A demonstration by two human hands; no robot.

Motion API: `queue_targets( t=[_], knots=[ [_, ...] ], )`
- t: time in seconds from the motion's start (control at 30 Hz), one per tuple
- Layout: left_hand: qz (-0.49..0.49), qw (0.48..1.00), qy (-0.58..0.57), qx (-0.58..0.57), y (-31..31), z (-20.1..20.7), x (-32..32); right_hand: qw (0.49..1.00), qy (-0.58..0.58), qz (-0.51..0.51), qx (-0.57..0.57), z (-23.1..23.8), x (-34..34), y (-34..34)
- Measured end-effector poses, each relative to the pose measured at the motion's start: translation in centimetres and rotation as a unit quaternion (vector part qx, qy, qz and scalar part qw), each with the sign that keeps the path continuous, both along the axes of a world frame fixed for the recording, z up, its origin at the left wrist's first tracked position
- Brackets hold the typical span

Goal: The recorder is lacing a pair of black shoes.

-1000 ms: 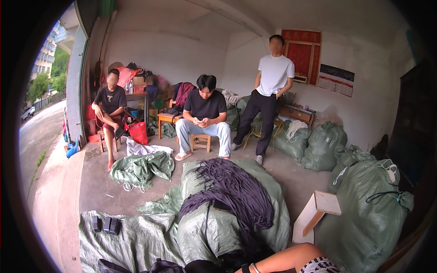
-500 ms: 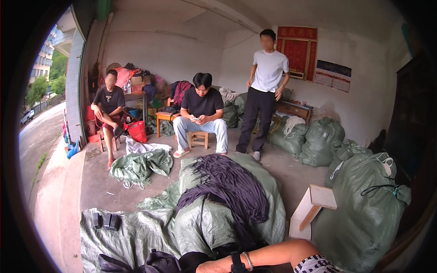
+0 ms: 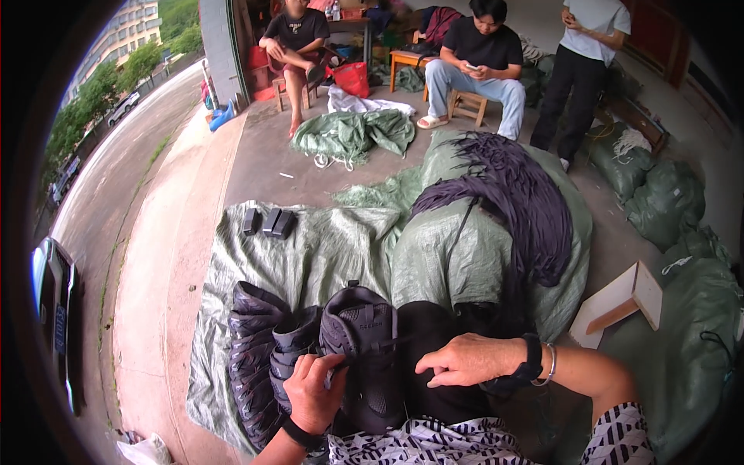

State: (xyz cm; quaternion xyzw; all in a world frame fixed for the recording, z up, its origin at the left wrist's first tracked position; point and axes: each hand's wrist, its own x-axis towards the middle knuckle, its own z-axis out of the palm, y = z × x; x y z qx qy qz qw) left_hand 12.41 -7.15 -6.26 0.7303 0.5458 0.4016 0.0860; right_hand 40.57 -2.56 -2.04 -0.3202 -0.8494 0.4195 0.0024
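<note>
A black lace-up shoe stands upright in front of me, toe toward me. My left hand is at its left side, thumb and forefinger pinched together; whatever is between them is too small and dark to make out. My right hand hovers right of the shoe over dark cloth, forefinger reaching left and apart from the thumb below it. More dark shoes stand in a row to the left. A large bundle of dark purple laces drapes over a stuffed green sack beyond.
Two small black boxes lie on the green sheet. A wooden stool lies tipped at right, beside full green sacks. Two seated people and a standing person are farther back. A car is at far left.
The view has tipped down and turned left, bringing the shoes and my left hand into sight. My right forearm reaches farther into view. The standing person's hands have come up together.
</note>
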Motion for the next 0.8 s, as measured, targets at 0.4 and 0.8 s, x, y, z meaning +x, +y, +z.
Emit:
queue_targets(
  t=[0.4,0.8],
  knots=[
    [-0.015,1.0,0.008,-0.006,0.0,-0.3,-0.3,0.996,0.082,-0.019,0.012,-1.2,-2.1,1.4],
    [0.038,0.878,-0.387,-0.279,1.1,-0.4,0.7,0.992,0.123,-0.004,0.033,-2.6,-2.4,3.1]
  ],
)
